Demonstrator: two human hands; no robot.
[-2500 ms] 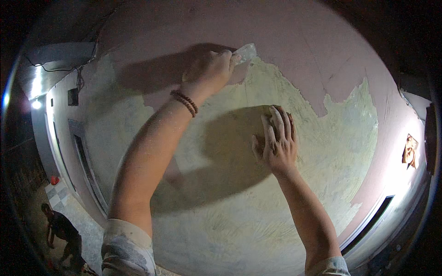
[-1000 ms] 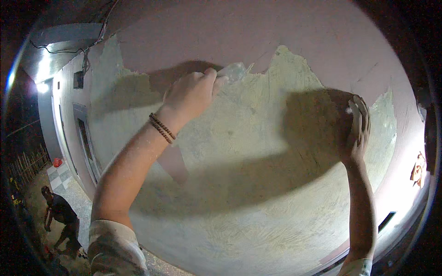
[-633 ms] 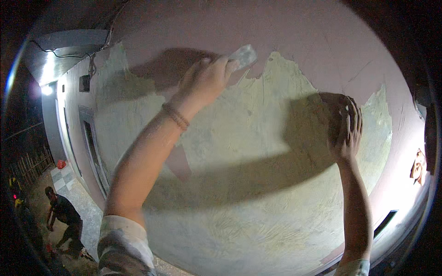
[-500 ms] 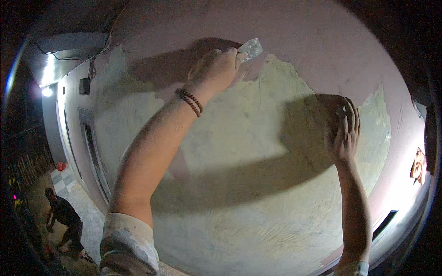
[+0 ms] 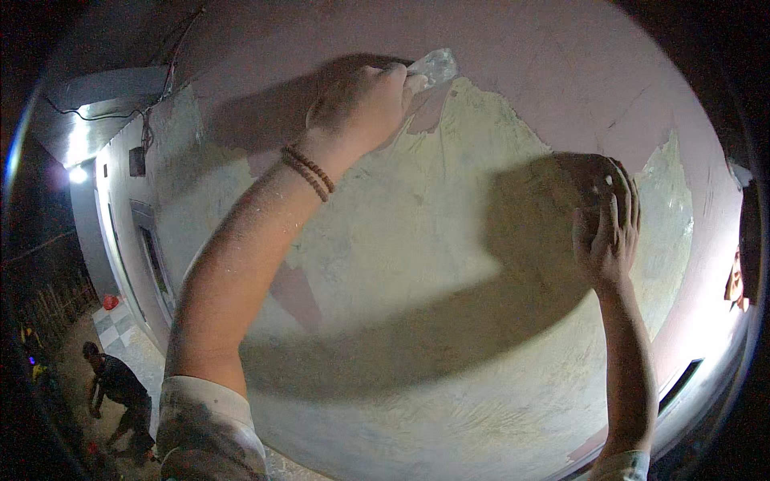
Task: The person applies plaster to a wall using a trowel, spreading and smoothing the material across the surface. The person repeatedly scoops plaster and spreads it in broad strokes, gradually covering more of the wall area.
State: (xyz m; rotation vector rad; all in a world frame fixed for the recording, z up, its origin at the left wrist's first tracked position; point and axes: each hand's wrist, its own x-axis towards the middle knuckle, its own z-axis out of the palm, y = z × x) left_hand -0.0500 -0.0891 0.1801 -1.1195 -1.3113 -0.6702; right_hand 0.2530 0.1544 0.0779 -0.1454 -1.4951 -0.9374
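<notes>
The wall (image 5: 385, 256) filled most of the view, pink paint around a ragged pale patch. A broad shadow (image 5: 537, 216) darkened the patch's right half. At lower left a person (image 5: 124, 385) in dark clothes bent forward. The right hand (image 5: 609, 228) lay open with fingers extended and nothing visible in it; palm contact could not be told. The left hand (image 5: 365, 108), wrist ringed by a beaded bracelet (image 5: 305, 171), was closed round a scraper (image 5: 439, 67), hiding its handle; the blade was beside the patch's upper peak.
</notes>
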